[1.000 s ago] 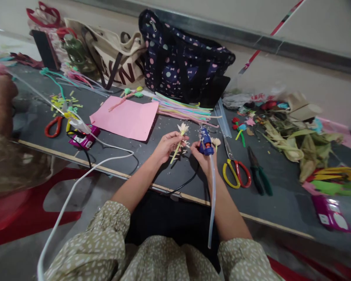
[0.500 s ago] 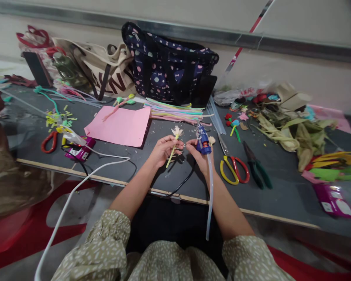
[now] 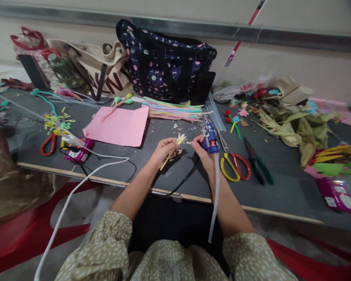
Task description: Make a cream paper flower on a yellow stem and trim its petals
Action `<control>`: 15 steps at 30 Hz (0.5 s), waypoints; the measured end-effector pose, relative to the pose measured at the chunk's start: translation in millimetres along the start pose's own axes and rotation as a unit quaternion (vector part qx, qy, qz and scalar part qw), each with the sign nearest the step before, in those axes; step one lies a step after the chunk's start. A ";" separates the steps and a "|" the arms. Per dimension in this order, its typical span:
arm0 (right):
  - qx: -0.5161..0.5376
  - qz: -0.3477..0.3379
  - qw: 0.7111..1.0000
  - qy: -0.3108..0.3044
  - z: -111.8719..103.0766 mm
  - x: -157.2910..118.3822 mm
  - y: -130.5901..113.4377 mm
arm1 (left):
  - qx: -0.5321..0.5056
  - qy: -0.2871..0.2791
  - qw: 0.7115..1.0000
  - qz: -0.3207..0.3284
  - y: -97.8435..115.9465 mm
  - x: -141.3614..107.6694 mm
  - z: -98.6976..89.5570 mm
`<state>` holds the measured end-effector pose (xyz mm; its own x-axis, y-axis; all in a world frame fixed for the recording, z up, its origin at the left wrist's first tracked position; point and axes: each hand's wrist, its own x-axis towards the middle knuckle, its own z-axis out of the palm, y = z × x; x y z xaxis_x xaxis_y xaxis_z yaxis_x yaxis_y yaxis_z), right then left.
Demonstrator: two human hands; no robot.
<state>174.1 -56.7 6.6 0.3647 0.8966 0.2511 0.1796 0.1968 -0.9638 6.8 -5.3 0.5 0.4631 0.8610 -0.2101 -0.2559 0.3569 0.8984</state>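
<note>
My left hand (image 3: 164, 150) is closed round the thin green stem of a handmade flower (image 3: 180, 139) with pale cream petals, its head tilted to the right. Between the thumb and finger of my right hand (image 3: 203, 150) is a small pale petal strip (image 3: 188, 143), pointing at the flower and apart from it. A blue glue gun (image 3: 211, 139) sits against the outer side of my right hand, which hides its handle. From the gun a clear glue stick (image 3: 215, 199) hangs across my right forearm. Pale scraps lie on the table around the flower.
Right of my hand are red-and-yellow scissors (image 3: 235, 166) and green-handled pliers (image 3: 259, 162). A pink sheet (image 3: 117, 127), pipe cleaners (image 3: 175, 110) and a dark patterned bag (image 3: 166, 66) are beyond. Dried husks (image 3: 280, 128) lie right; a white cable (image 3: 73, 195) crosses left.
The flower has tipped to the right in my left hand. My right hand and the glue gun have shifted right, and the pale strip now shows clearly in its fingers.
</note>
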 end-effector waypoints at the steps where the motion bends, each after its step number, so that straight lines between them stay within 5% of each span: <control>1: 0.006 -0.005 1.000 -0.006 -1.0 0.9 0.5 | 0.015 -0.004 1.000 0.000 0.2 -0.6 0.4; 15: -0.006 0.019 0.995 -0.097 -11.3 5.1 3.3 | 0.105 -0.037 0.994 -0.008 -6.6 0.0 -1.7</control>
<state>186.8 -55.9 5.7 0.1894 0.9632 0.1909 0.1799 0.1571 -0.9711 7.1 -7.0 -6.1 0.5284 0.8244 -0.2032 -0.0695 0.2805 0.9573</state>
